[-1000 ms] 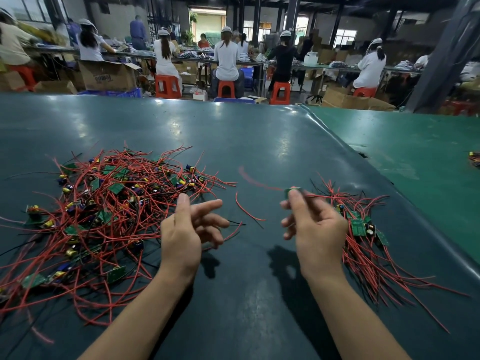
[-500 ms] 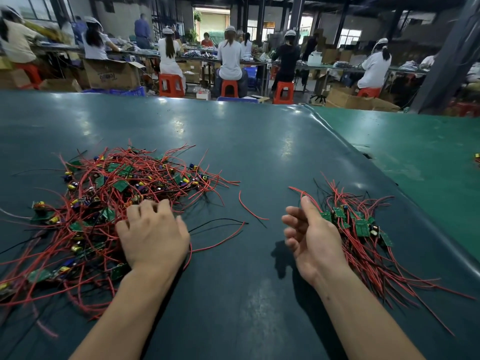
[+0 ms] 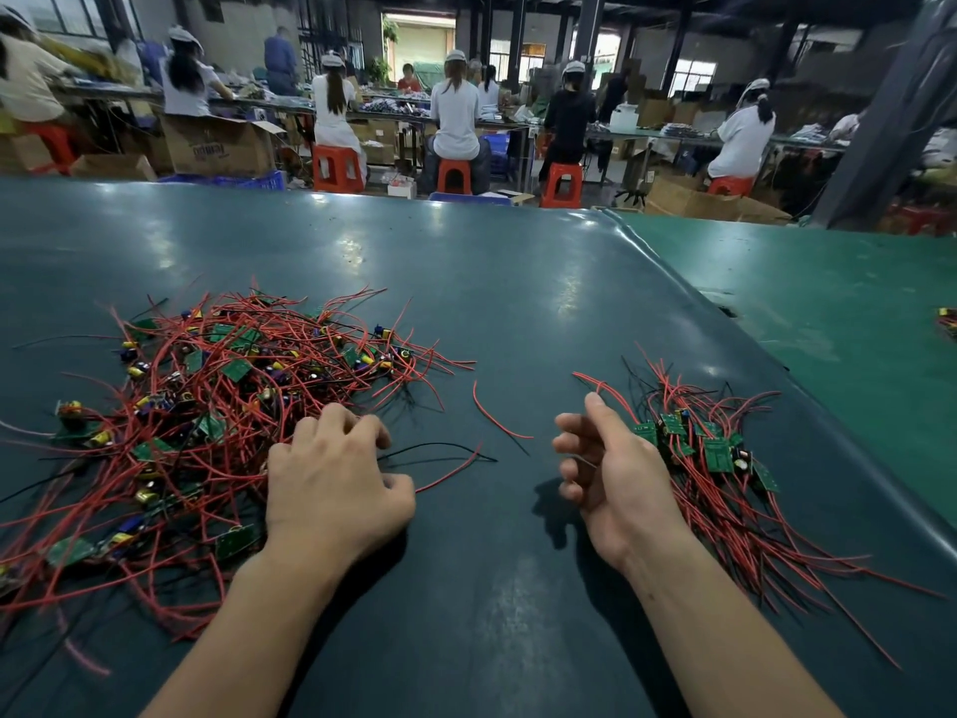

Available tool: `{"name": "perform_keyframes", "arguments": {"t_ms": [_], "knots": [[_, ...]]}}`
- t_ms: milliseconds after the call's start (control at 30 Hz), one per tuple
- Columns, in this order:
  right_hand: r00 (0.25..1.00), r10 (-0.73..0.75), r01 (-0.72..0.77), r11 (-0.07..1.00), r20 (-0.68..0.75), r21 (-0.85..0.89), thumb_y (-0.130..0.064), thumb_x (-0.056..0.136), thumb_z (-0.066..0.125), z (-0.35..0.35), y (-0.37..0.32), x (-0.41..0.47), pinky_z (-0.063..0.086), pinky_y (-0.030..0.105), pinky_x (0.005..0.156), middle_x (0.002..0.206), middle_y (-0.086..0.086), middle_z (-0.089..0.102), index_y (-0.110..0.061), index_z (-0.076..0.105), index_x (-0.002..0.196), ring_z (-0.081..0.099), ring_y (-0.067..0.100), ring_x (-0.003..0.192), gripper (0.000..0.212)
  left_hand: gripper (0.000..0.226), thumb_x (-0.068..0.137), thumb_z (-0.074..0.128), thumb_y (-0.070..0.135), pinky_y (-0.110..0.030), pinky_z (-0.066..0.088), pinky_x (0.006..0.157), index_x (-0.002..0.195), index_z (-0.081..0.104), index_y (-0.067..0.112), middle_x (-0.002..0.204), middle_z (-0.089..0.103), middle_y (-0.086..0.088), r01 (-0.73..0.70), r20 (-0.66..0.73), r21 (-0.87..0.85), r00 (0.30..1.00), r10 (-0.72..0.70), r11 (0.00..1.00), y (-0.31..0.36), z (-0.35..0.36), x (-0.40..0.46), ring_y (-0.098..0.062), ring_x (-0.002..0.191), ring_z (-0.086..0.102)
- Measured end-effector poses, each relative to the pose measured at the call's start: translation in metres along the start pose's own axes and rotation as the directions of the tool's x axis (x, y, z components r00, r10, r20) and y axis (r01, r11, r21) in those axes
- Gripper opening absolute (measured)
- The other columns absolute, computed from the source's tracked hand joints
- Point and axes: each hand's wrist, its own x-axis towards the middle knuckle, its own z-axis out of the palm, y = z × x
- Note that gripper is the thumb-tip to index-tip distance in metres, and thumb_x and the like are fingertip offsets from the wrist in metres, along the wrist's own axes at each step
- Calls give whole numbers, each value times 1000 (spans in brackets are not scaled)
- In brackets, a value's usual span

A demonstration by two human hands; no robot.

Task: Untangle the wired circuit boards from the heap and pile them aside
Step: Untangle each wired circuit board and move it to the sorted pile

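Observation:
A tangled heap of wired circuit boards (image 3: 207, 406), small green boards with red and black leads, covers the left of the dark green table (image 3: 518, 303). My left hand (image 3: 331, 479) lies palm down on the heap's right edge, fingers bent, their tips resting on the wires. A smaller sorted pile of boards (image 3: 714, 453) lies at the right with its leads trailing toward me. My right hand (image 3: 611, 474) hovers just left of that pile, palm turned left, fingers loosely curled and holding nothing.
A loose red wire (image 3: 497, 417) and a black wire (image 3: 440, 448) lie between my hands. A lighter green table (image 3: 828, 313) adjoins on the right, with a few parts (image 3: 947, 323) at its edge. Several workers sit on orange stools (image 3: 336, 168) beyond the far edge.
My right hand let go of a wired board over the right pile and now stays empty beside it. My left hand turned palm down and dropped onto the heap, fingers bending.

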Motion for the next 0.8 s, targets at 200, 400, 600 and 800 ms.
{"name": "perform_keyframes", "arguments": {"t_ms": [200,400,600,800], "knots": [[1000,3,-2,1000,15,-6,-40,96,56,0,1,1,31,17,37,54,-2,59,-11,66,78,45,9,39,36,33,83,59,19,-38,43,88,114,64,24,110,61,-2,7,-26,-80,1000,-9,997,-7,1,4,-26,104,51],[1000,3,-3,1000,18,-13,-38,97,56,-2,2,1,31,18,37,55,-1,59,-10,66,79,45,9,40,35,16,82,71,5,-37,42,85,98,73,11,97,70,-6,-100,-320,-368,947,-25,924,-7,-2,4,-31,95,60],[947,38,13,988,319,-155,-43,84,62,4,2,-3,35,19,37,69,2,66,-13,73,82,51,9,44,32,25,87,69,3,-31,49,90,112,69,2,107,66,0,-563,-723,-417,681,115,713,15,-3,-6,-21,97,62],[742,125,-37,989,658,-146,-43,89,62,12,13,-17,40,22,40,85,6,68,-22,74,87,60,17,59,24,24,93,61,9,-28,50,87,117,63,10,110,61,-7,-784,-676,-490,618,401,382,40,9,-23,-21,101,62]]}}
